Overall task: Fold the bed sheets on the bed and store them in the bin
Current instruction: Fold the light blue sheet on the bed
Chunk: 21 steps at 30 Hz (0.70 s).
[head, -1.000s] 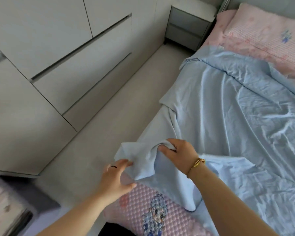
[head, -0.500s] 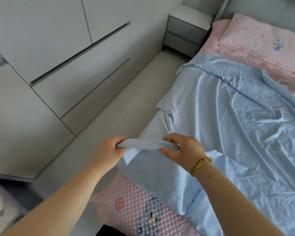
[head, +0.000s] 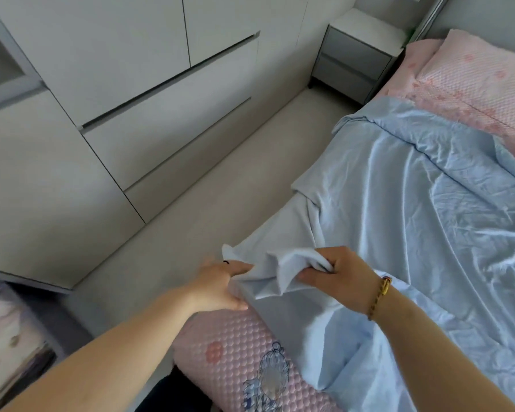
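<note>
Both my left hand (head: 220, 285) and my right hand (head: 342, 275) are closed on the blue sheet (head: 414, 218) at the near left corner of the bed (head: 405, 84). The left pinches the sheet's edge between thumb and fingers, and the right, a gold bracelet (head: 379, 295) at its wrist, clutches a bunched fold just beside it, above the bed's pink quilted pad (head: 229, 352). Beyond them the rest of the sheet lies wrinkled across the bed, one edge hanging over its left side, and a pink pillow (head: 482, 72) rests at the bed's head with a grey nightstand (head: 357, 60) just left of it.
</note>
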Tool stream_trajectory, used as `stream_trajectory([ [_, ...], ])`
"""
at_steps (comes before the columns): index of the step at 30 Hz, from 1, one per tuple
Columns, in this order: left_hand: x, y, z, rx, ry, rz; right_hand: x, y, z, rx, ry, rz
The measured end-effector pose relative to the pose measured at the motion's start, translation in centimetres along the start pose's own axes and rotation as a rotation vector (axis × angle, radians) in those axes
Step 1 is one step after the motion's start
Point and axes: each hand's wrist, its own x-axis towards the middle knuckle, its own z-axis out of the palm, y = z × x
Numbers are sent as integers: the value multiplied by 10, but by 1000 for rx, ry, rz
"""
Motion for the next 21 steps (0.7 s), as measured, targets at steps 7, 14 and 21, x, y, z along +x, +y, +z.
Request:
stream_trajectory([
  [7, 74, -58, 3, 302, -45, 21, 3, 6, 5, 122, 39, 214],
  [14, 78, -96, -35, -413, -9, -160, 71, 3, -8, 126, 632, 394],
  [21, 47, -155, -79, -437, 340, -260, 163, -18, -11, -219, 536, 358],
])
